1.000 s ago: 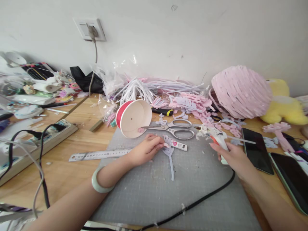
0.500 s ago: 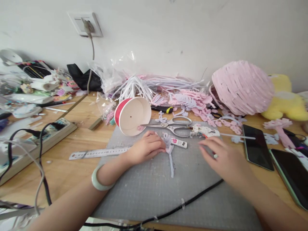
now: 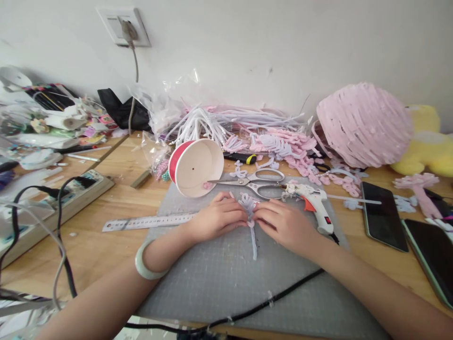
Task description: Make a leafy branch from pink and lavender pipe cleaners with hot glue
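My left hand (image 3: pixel 221 215) is closed, its fingertips pinching a pale lilac pipe cleaner (image 3: pixel 254 243) bent into loops, with a straight tail pointing toward me. From the other side my right hand (image 3: pixel 286 224) pinches the same piece; the exact grip is partly hidden by the fingers. Both hands rest low over a grey cutting mat (image 3: pixel 219 288). Just beyond them lie metal scissors (image 3: pixel 244 182), blades pointing left. A white glue gun (image 3: pixel 320 210) with an orange trigger lies right of my right hand. A steel ruler (image 3: pixel 141 223) reaches left from under my left wrist.
A white tub with a red band (image 3: pixel 198 170) lies tipped behind the mat. Pink and lilac pipe cleaners (image 3: pixel 279 146) are heaped along the wall. Two phones (image 3: pixel 384 215) lie at right, a power strip (image 3: pixel 60 212) at left. A black cable (image 3: pixel 283 293) crosses the mat.
My right hand has moved left from beside the glue gun and closed on the lilac pipe cleaner, uncovering the glue gun's handle. My left hand has kept its hold.
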The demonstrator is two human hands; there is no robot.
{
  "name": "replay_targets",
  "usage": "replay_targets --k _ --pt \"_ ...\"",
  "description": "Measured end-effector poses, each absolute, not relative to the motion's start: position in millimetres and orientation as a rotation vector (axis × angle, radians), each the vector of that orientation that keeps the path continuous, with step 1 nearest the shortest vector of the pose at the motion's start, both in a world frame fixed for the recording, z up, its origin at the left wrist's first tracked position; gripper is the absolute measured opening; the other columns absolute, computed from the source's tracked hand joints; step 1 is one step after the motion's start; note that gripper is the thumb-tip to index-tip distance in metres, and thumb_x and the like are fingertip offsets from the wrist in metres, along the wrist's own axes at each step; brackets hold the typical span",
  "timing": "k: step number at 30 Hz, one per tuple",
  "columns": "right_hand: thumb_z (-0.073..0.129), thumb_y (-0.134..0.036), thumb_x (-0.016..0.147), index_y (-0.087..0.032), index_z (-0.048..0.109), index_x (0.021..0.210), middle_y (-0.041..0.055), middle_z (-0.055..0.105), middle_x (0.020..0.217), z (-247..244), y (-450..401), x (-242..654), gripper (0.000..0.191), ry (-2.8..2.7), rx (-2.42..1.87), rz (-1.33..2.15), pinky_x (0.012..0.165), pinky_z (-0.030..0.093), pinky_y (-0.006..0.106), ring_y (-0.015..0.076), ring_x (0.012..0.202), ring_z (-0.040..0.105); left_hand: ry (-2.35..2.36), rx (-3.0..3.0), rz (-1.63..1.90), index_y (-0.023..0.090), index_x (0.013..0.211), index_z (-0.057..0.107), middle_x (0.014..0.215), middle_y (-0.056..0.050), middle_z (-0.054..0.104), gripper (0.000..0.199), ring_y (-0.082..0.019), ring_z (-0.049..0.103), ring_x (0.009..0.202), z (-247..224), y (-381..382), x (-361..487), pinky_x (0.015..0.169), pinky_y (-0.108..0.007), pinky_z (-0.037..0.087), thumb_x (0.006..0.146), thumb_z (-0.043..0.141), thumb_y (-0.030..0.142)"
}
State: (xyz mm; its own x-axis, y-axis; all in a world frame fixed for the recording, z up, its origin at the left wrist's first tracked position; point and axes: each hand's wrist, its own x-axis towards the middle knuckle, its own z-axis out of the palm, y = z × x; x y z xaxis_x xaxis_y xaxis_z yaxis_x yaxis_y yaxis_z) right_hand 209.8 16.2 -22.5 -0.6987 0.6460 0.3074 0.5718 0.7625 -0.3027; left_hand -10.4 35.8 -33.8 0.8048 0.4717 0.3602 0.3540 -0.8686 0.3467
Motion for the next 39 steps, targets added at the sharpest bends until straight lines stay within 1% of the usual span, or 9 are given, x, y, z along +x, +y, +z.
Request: replay_targets --k 4,7,10,13,15,20,27,32,39 --pt "0.048 -0.013 0.084 -0.017 0.060 0.093 0.0051 0.067 0.092 -23.1 15.7 208.2 0.015 -2.532 -0.964 0.349 0.084 0.046 0.037 0.0187 0.087 0.059 0.637 2.732 0.639 0.018 0.093 0.058 0.094 -0.002 0.068 0.018 -0.014 0.058 0.087 -33.9 35.6 -10.0 0.089 -0.031 0.029 0.094 0.043 0.028" --pt "0.048 -0.012 0.084 -0.017 0.061 0.090 0.0051 0.067 0.094 -25.0 17.4 208.5 0.015 -2.519 -0.928 0.394 0.085 0.045 0.036 0.0183 0.089 0.058 0.628 2.756 0.655 0.018 0.094 0.058 0.094 -0.002 0.068 0.018 -0.014 0.057 0.087 -33.3 36.1 -9.5 0.089 -0.031 0.029 0.094 0.043 0.028" --pt "0.047 -0.012 0.084 -0.016 0.060 0.086 0.0057 0.067 0.091 -26.8 19.2 209.4 0.014 -2.510 -0.917 0.432 0.080 0.046 0.034 0.0181 0.085 0.058 0.615 2.817 0.636 0.019 0.092 0.058 0.092 -0.002 0.069 0.019 -0.014 0.058 0.085 -31.5 36.1 -8.9 0.087 -0.032 0.029 0.095 0.042 0.028" --pt "0.048 -0.009 0.082 -0.016 0.059 0.087 0.0052 0.066 0.085 -26.9 19.1 210.0 0.013 -2.486 -0.947 0.466 0.077 0.047 0.034 0.0178 0.081 0.057 0.612 2.881 0.631 0.018 0.090 0.058 0.091 -0.001 0.069 0.020 -0.014 0.058 0.084 -29.7 35.7 -8.2 0.086 -0.033 0.029 0.095 0.041 0.026" --pt "0.050 -0.009 0.081 -0.016 0.059 0.088 0.0052 0.065 0.085 -26.5 18.6 210.6 0.014 -2.468 -0.955 0.469 0.077 0.047 0.034 0.0181 0.081 0.058 0.625 2.902 0.639 0.018 0.090 0.058 0.091 -0.001 0.069 0.019 -0.014 0.058 0.083 -29.3 35.4 -7.9 0.085 -0.033 0.029 0.095 0.041 0.024" --pt "0.049 -0.014 0.085 -0.017 0.062 0.090 0.0073 0.066 0.093 -28.5 20.7 213.0 0.015 -2.510 -0.900 0.371 0.080 0.047 0.035 0.0190 0.089 0.058 0.652 2.935 0.588 0.018 0.090 0.057 0.091 -0.001 0.068 0.018 -0.014 0.057 0.083 -31.3 35.0 -7.2 0.085 -0.033 0.030 0.095 0.042 0.024" --pt "0.045 -0.007 0.085 -0.017 0.066 0.087 0.0073 0.067 0.092 -31.4 23.3 213.6 0.024 -2.589 -0.860 0.128 0.076 0.048 0.034 0.0189 0.083 0.058 0.711 2.938 0.505 0.018 0.092 0.058 0.089 -0.001 0.068 0.018 -0.015 0.057 0.085 -34.0 35.1 -5.7 0.088 -0.035 0.028 0.094 0.041 0.021" --pt "0.039 -0.004 0.085 -0.016 0.067 0.086 0.0080 0.066 0.091 -33.0 21.8 214.2 0.031 -2.586 -0.831 0.082 0.074 0.047 0.032 0.0179 0.079 0.056 0.707 2.921 0.428 0.019 0.091 0.059 0.092 -0.001 0.067 0.017 -0.014 0.057 0.087 -32.4 35.2 -5.5 0.090 -0.035 0.028 0.093 0.041 0.019" --pt "0.040 -0.004 0.084 -0.017 0.067 0.085 0.0071 0.065 0.090 -36.3 21.3 215.5 0.030 -2.628 -0.841 0.095 0.073 0.045 0.032 0.0172 0.077 0.053 0.687 2.901 0.409 0.019 0.093 0.058 0.098 -0.001 0.066 0.018 -0.015 0.057 0.090 -33.1 34.9 -6.1 0.092 -0.037 0.025 0.094 0.040 0.019"
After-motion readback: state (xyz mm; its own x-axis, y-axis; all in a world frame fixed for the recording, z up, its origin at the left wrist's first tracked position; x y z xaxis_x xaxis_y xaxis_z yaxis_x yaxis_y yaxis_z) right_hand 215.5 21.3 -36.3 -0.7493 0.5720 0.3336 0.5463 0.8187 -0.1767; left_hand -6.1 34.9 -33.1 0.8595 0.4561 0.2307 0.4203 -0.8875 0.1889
